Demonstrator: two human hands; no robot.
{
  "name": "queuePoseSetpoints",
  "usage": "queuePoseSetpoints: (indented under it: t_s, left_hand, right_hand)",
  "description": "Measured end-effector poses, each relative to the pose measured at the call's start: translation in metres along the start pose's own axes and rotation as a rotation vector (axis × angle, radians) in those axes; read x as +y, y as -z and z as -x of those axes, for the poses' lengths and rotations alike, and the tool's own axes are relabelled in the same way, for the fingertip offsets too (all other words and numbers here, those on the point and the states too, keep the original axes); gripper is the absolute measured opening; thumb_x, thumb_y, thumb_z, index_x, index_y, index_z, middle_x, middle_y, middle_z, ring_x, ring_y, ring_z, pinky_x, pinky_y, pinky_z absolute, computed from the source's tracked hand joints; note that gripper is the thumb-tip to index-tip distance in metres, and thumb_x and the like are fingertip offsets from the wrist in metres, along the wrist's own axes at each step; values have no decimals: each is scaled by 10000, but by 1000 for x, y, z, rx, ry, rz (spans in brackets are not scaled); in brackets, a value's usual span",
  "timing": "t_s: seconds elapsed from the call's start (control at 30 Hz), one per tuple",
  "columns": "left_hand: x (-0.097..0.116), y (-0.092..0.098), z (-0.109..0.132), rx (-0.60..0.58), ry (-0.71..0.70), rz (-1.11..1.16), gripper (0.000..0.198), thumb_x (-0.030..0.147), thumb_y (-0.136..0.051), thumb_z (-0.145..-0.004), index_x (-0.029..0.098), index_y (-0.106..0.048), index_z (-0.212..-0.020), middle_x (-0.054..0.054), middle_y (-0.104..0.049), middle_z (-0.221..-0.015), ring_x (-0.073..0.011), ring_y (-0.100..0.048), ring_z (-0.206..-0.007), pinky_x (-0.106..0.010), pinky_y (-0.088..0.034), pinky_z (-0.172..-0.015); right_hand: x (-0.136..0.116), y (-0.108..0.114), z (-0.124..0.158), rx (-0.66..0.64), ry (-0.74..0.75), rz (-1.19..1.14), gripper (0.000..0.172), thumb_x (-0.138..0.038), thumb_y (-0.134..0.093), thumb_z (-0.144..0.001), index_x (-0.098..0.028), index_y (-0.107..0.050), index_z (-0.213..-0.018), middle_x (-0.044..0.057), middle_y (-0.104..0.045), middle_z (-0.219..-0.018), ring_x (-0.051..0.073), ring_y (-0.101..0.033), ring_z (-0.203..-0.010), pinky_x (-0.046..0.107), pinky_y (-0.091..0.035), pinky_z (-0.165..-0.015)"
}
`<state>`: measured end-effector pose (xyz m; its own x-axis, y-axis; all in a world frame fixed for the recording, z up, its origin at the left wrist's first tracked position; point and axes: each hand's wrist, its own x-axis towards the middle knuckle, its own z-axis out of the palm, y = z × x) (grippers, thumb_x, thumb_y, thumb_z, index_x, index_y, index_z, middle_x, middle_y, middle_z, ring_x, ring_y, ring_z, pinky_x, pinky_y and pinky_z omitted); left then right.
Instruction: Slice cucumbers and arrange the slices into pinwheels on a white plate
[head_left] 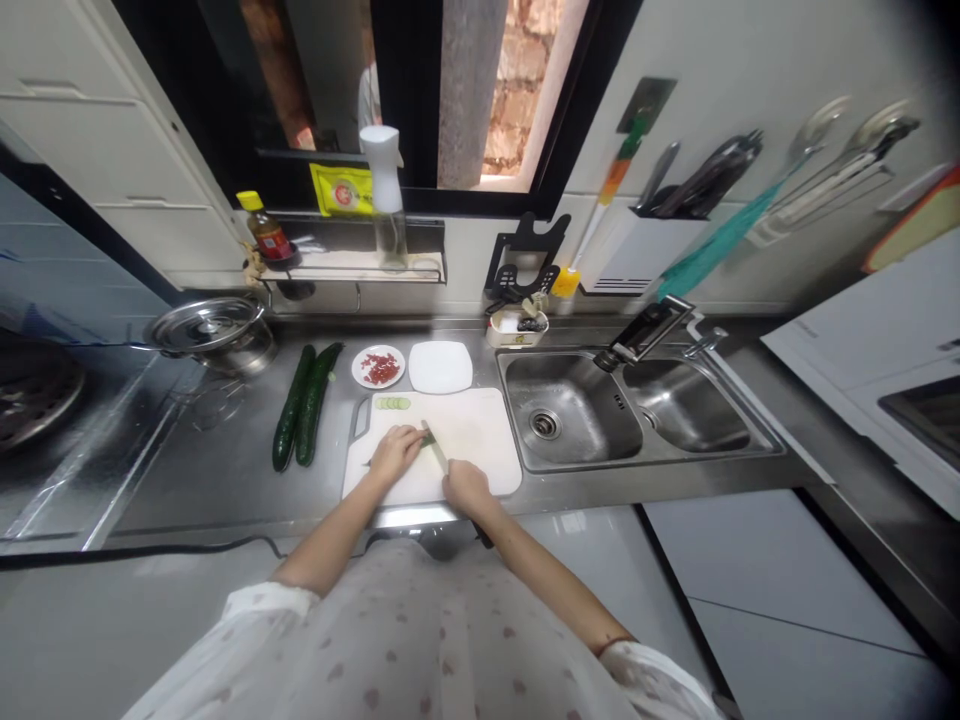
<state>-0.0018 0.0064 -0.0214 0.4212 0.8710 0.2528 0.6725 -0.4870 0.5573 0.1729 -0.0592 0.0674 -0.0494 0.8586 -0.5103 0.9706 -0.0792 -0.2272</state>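
On the white cutting board (487,430), my left hand (397,453) is closed over a cucumber piece (428,438). Most of that piece is hidden under the fingers; a bit of dark green skin shows by the fingertips. My right hand (465,487) grips a knife (435,448), its blade pointing away from me and close to the left fingertips. A short row of overlapping pale green cucumber slices (393,403) lies at the board's far left corner. Two whole cucumbers (306,405) rest side by side on the counter left of the board.
Behind the board are a plate of chopped red pieces (379,367) and a white square plate (440,368). A lidded steel pot (217,330) stands to the left. A double sink (570,455) with a black faucet (637,335) adjoins the board's right side.
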Motion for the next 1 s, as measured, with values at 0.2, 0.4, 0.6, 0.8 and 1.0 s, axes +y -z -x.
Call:
queuePoseSetpoints:
  t_s: [0.2, 0.4, 0.6, 0.8, 1.0]
  left_hand:
    - [-2, -1, 0, -8, -8, -3, 278, 269, -471, -934, 240, -681, -1114, -63, -649, -950, -191, -539, -901, -336, -444, -825]
    - [-1, -2, 1, 3, -2, -2, 278, 283, -462, -942, 242, -680, -1109, -55, -644, -949, -183, -537, -897, -320, -444, -816]
    - [-2, -1, 1, -4, -4, -14, 281, 277, -466, -940, 241, -676, -1124, -56, -646, -945, -189, -532, -890, -325, -441, -809]
    - [0, 0, 1, 5, 4, 8, 278, 264, -466, -940, 238, -680, -1116, -58, -651, -963, -189, -539, -910, -331, -439, -823]
    - [-1, 0, 1, 4, 6, 8, 277, 272, -467, -939, 246, -678, -1116, -56, -650, -961, -190, -544, -912, -331, -442, -825]
  right_hand:
    - [-5, 4, -6, -7, -22, -25, 316, -138, -427, -870, -128, -648, -1096, 157, -685, -1072, 231, -645, -1011, 283, -461, -787]
    - [-6, 4, -8, 0, -8, -28, 329, -143, -412, -876, -128, -646, -1107, 154, -685, -1075, 230, -645, -1015, 288, -464, -797]
    - [-3, 0, -2, -6, -18, -12, 320, -148, -426, -871, -127, -646, -1102, 162, -682, -1077, 236, -644, -1015, 288, -462, -789]
    - [6, -14, 4, 3, -29, -12, 295, -157, -432, -873, -134, -651, -1069, 154, -691, -1048, 228, -651, -993, 281, -462, -774]
    - [7, -16, 5, -1, -40, -25, 299, -146, -428, -870, -134, -650, -1071, 152, -690, -1045, 226, -646, -1000, 281, -455, -787]
